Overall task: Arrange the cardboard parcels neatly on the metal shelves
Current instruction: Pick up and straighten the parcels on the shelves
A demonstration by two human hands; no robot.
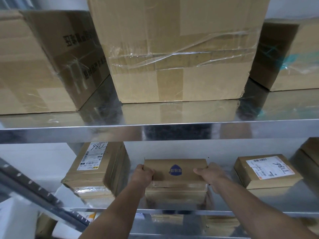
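**Now both hands are gripping one parcel on the middle shelf**

The left hand (144,175) is curling round the left end of the logo parcel (176,169), thumb lying on top and fingers wrapping the side. The right hand (209,175) is doing the same at the right end, so the parcel is sitting clamped between the two. It is lying flat in the lower centre of the frame, its blue badge facing up, over the middle shelf (172,210). Taped cardboard is showing directly beneath it; whether that is the parcel's own front or another one under it, I cannot tell.

To its left, near but apart, the left parcel (96,171) is standing taller, a white label with handwritten digits showing on top. To its right, also apart, the right parcel (265,171) is lying flat with a label of its own. Another box (310,149) is peeking in at the right edge.

Across the middle of the frame the upper shelf (155,129) is carrying a big box (176,49) wrapped in clear tape, with one more box on either side. A dark post (34,190) is slanting through the lower left.
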